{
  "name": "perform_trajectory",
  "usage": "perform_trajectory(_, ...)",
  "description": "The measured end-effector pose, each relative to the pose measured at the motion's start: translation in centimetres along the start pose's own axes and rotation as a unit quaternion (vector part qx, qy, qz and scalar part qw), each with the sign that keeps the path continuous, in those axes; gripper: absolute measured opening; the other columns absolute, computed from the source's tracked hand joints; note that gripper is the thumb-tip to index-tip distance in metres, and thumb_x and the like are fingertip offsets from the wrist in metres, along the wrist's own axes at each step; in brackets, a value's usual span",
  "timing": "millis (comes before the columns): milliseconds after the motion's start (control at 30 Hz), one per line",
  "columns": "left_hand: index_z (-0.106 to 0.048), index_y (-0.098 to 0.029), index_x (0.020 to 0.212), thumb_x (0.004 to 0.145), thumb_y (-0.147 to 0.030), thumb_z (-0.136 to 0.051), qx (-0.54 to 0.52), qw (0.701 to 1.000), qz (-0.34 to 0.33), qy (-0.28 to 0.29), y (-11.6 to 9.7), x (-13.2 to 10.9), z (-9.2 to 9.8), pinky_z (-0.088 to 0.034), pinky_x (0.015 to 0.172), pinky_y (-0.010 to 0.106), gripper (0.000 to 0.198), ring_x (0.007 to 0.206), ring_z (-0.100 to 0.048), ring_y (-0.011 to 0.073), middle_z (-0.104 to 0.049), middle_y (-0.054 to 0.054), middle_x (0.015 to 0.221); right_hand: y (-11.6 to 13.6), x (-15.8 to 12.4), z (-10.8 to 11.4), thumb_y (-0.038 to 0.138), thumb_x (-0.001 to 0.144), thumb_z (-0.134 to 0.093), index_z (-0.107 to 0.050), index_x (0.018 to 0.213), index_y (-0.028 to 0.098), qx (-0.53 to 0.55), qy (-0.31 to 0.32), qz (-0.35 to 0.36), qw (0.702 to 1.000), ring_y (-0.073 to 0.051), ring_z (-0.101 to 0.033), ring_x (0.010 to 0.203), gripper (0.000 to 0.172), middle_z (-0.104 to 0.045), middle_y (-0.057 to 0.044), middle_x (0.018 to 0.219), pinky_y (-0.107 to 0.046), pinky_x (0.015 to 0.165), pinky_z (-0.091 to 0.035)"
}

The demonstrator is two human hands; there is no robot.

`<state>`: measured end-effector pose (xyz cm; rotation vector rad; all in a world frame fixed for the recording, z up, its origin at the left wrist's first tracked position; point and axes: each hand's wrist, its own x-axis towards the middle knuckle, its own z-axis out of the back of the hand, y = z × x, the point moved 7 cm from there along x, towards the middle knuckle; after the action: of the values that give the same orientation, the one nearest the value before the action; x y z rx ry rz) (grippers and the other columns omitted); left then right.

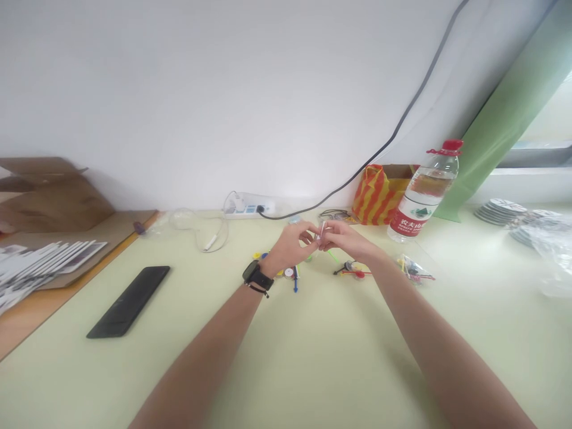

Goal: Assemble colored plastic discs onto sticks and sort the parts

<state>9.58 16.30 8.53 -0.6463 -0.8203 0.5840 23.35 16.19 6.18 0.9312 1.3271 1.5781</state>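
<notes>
My left hand [292, 245], with a black watch [258, 274] on its wrist, and my right hand [342, 239] meet above the table. Their fingertips are closed around a small thin white piece [322, 229], whose lower end the fingers hide. Under and beside my left hand lie a blue arrow-tipped stick [295, 282], a white round piece [289, 272] and small yellow pieces [256, 255]. Close to my right hand are a green stick [333, 257], a black arrow-tipped stick [340, 271] and a red round piece [360, 274].
A black phone [129, 302] lies on the left; beyond it are stacked white cards [58, 262] and a cardboard box [62, 196]. A power strip [250, 207] sits by the wall. Rightward stand a striped bag [373, 193], a water bottle [422, 199] and stacked discs [498, 213].
</notes>
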Motion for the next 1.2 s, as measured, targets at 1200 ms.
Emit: perform_trajectory(1200, -0.069, -0.023, 0.115, 0.088, -0.028, -0.067, 0.261, 0.957, 0.050, 0.114, 2.9, -1.3, -0.9, -0.049, 0.096, 0.041, 0.027, 0.106, -0.064, 0.0267, -0.073, 0.006, 0.111, -2.4, -0.8, 8.2, 0.025, 0.094, -0.050, -0.062, 0.106, 0.020, -0.384, -0.178, -0.068, 0.903, -0.021, -0.063, 0.100, 0.018, -0.070, -0.009, 0.116, -0.030, 0.083, -0.047)
